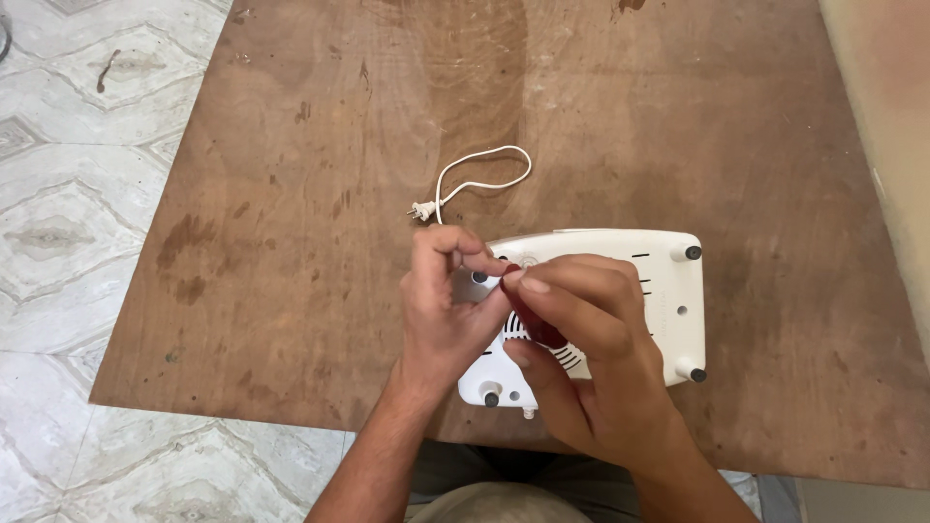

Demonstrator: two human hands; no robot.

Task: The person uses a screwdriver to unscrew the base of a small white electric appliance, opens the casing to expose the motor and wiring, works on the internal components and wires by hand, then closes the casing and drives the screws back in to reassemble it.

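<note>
Over white appliance [668, 291]: both hands pinching red part [536, 324].

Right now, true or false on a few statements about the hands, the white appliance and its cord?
1. The white appliance lies on a wooden board. True.
2. Both hands work over the appliance. True: the left hand and right hand meet above it.
3. The right hand holds a blue part. False: a dark red part.
4. The white cord is plugged into a socket. False: its plug lies loose on the board.
5. The floor is carpeted. False: patterned tiles.
</note>
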